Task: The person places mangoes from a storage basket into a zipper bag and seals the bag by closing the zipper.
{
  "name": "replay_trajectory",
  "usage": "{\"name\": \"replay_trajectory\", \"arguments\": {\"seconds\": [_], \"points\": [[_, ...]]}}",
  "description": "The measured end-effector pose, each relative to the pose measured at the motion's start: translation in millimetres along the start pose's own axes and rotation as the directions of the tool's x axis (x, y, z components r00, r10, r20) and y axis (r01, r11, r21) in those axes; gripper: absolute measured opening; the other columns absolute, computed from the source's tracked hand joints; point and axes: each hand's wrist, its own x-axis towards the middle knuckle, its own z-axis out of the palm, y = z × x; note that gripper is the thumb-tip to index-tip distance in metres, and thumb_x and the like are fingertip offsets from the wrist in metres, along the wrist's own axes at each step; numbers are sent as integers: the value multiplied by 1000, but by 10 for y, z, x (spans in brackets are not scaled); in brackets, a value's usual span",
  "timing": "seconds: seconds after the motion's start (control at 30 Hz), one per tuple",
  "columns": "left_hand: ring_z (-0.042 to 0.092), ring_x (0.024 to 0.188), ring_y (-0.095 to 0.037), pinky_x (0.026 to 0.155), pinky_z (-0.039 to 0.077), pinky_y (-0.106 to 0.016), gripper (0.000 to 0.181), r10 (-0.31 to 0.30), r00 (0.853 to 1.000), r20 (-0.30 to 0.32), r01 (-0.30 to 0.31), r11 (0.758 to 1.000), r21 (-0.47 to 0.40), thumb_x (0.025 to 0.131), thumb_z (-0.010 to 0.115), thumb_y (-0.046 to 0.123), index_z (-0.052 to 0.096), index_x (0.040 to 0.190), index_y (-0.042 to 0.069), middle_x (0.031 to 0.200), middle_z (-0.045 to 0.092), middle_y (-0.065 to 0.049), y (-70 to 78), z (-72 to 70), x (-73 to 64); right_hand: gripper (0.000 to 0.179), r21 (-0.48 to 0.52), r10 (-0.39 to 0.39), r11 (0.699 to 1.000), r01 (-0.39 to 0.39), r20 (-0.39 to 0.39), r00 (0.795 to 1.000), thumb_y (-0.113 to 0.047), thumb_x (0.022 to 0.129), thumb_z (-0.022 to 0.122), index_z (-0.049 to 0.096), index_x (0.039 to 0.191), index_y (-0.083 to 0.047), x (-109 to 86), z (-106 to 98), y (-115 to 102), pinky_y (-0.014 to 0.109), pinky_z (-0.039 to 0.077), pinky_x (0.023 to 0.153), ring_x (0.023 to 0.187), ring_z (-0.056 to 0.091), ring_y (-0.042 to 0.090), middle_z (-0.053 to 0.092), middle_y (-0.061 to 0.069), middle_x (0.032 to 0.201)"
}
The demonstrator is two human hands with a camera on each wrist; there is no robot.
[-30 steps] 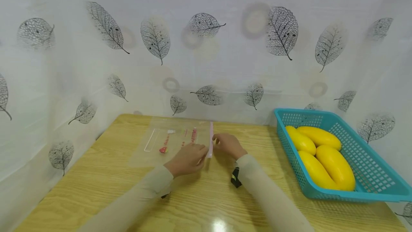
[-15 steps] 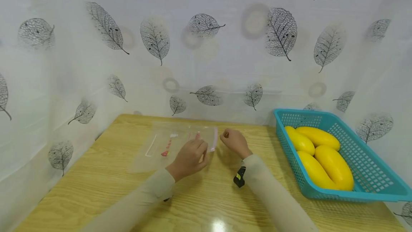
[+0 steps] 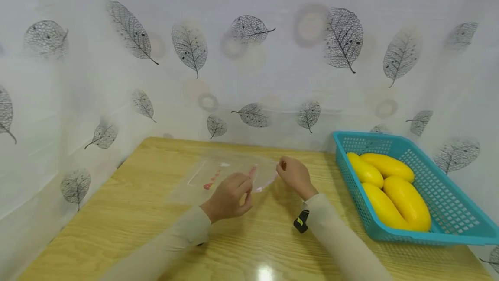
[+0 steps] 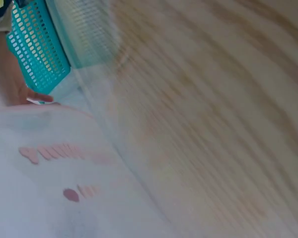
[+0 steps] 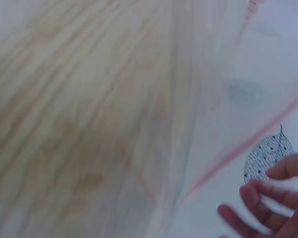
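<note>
A clear plastic zip bag (image 3: 212,177) with red print and a pink strip along its mouth lies on the wooden table. My right hand (image 3: 294,177) pinches the mouth's edge between thumb and fingers. In the left wrist view, the right hand (image 4: 9,74) is at the pink edge, behind the film. My left hand (image 3: 228,196) is over the near side of the bag, thumb apart from loosely bent fingers. From the right wrist, that left hand (image 5: 275,201) shows nothing between its fingers. The pink strip (image 5: 238,148) runs above it.
A turquoise plastic basket (image 3: 460,198) at the right holds several yellow, smooth, elongated fruits or vegetables (image 3: 405,201). A white curtain with leaf prints (image 3: 249,69) hangs behind and beside the wooden table (image 3: 117,211).
The bag has slid to the right and its mouth has lifted into a curve. My right hand has moved right and now pinches the edge. The left thumb has spread away from the fingers.
</note>
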Motion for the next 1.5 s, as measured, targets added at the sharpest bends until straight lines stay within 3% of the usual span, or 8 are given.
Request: {"name": "replay_trajectory", "arguments": {"seconds": [0.1, 0.27, 0.6, 0.87, 1.03, 1.17, 1.37, 1.5], "points": [[53, 67, -14, 71, 49, -27, 11, 34, 999, -27, -35, 999, -35, 63, 54, 6, 45, 69, 9, 66, 46, 1, -47, -42, -53, 13, 16, -190, 982, 189, 34, 981, -7, 84, 55, 65, 93, -7, -95, -110, 62, 38, 48, 72, 84, 60, 23, 65, 8, 92], [54, 69, -15, 75, 49, -30, 4, 55, 996, -65, -59, 996, -63, 68, 49, 7, 45, 69, 9, 65, 46, 1, -143, -111, -137, 22, 73, -475, 880, 469, 162, 865, -1, 78, 61, 67, 98, -8, -191, -219, 154, 44, 49, 86, 99, 62, 27, 66, 5, 101], [50, 64, -14, 77, 48, -32, 3, 114, 986, -120, -129, 984, -124, 69, 44, 7, 45, 69, 9, 65, 45, 1, -242, -135, -180, 14, -9, -602, 793, 609, 143, 786, -9, 80, 69, 71, 94, -9, -234, -145, 169, 31, 53, 78, 86, 66, 17, 70, 2, 92], [49, 65, -10, 72, 45, -28, 12, 192, 973, 127, -170, 972, -165, 78, 49, 23, 49, 69, 14, 67, 49, 4, -300, -246, -170, 9, -55, -699, 712, 700, 32, 714, -5, 77, 72, 72, 85, -9, -215, -138, 184, 26, 54, 68, 73, 66, 13, 71, 1, 83], [48, 64, -8, 77, 45, -29, 39, 241, 928, 285, -197, 965, -176, 91, 43, 49, 52, 71, 16, 67, 49, 7, -295, -290, -135, 10, -91, -724, 686, 722, 15, 690, -6, 75, 74, 72, 83, -11, -218, -165, 169, 27, 53, 69, 73, 66, 12, 70, 0, 82], [47, 65, -7, 81, 45, -32, 31, 116, 884, 453, -68, 990, -121, 87, 56, 43, 53, 73, 16, 67, 51, 7, -277, -291, -43, 8, -140, -727, 678, 722, 15, 686, -9, 75, 75, 72, 82, -13, -241, -185, 145, 30, 52, 70, 73, 65, 11, 70, -2, 81], [55, 75, -10, 82, 44, -35, 18, -212, 700, 682, 235, 970, 60, 87, 59, 36, 59, 85, 18, 81, 60, 5, -170, -178, 128, 8, -209, -725, 673, 710, 3, 689, -11, 74, 76, 72, 79, -15, -315, -216, 68, 31, 48, 67, 71, 62, 10, 68, -4, 79], [57, 76, -12, 81, 45, -36, 25, -298, 622, 724, 326, 939, 106, 88, 57, 43, 63, 86, 19, 82, 61, 6, -56, -136, 233, 9, -249, -728, 665, 704, -6, 685, -12, 73, 76, 71, 78, -16, -367, -213, 16, 31, 48, 68, 71, 61, 9, 68, -5, 78]]}}
